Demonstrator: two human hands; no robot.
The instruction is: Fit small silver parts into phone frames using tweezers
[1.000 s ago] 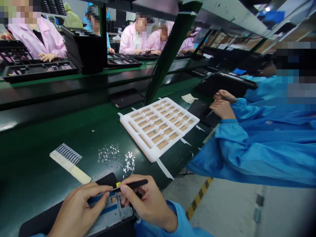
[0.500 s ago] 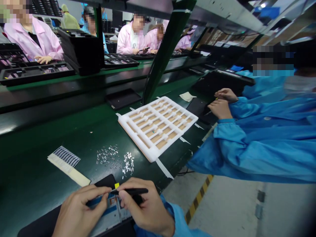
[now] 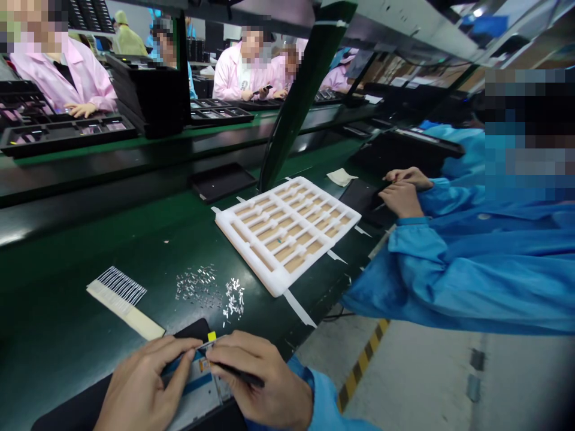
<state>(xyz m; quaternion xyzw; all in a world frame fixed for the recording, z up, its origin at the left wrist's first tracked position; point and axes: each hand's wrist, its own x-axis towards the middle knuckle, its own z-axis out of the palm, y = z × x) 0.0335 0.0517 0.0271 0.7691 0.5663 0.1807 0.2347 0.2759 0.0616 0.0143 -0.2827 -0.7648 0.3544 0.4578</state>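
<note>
Near six o'clock on the counter [image 3: 54, 263], here's the opened device [image 3: 197, 398] | left hand [image 3: 144, 383] at its twelve-o'clock edge, finger and thumb nearly meeting, grip unclear | right hand [image 3: 265, 377] clamped on a dark tool [image 3: 247, 376] | looks light, stiff, probably fragile inside: hold the rim

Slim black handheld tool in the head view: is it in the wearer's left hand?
No, the right hand grips the slim black handheld tool, while the left hand is over the flat silvery device.
</note>
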